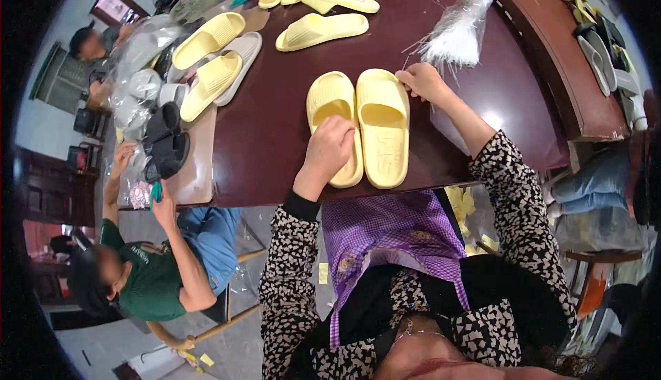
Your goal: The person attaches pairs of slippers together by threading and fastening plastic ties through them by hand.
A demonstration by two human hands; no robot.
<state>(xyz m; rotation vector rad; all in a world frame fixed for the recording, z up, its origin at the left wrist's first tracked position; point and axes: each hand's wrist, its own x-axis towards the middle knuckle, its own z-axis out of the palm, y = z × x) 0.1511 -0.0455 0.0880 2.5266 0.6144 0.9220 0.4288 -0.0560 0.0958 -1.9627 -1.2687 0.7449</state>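
Pair of yellow slide sandals [359, 127] side by side, soles down, near the dark counter [275, 125] edge. Left hand [329, 147] grip pressed flat on left slide, steadying; right hand [421, 81] grip pinches right slide's toe, aligning. Clear bag bundle [456, 32] beyond.

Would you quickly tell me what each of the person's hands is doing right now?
Left hand: fingers curled, pressing on the left yellow slipper.
Right hand: gripping the toe edge of the right yellow slipper.
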